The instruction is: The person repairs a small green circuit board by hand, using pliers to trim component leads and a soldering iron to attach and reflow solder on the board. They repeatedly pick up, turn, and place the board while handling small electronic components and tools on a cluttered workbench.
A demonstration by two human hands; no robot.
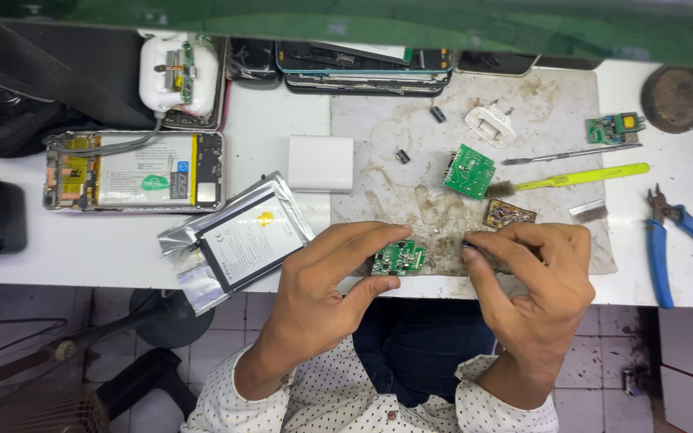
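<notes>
My left hand (326,281) pinches a small green circuit board (399,258) between thumb and fingers at the near edge of the white workbench (82,248). My right hand (535,277) grips a thin dark tool (475,240) whose tip points left toward that board. Both hands hover over the stained grey work mat (539,104).
On the mat lie a second green board (468,171), a brown board (509,213), a white plug housing (490,124), a yellow-handled brush (579,177) and a metal pick (571,153). Left: white adapter cube (321,163), battery in foil pouch (238,240), opened phone (134,171). Blue pliers (679,240) right.
</notes>
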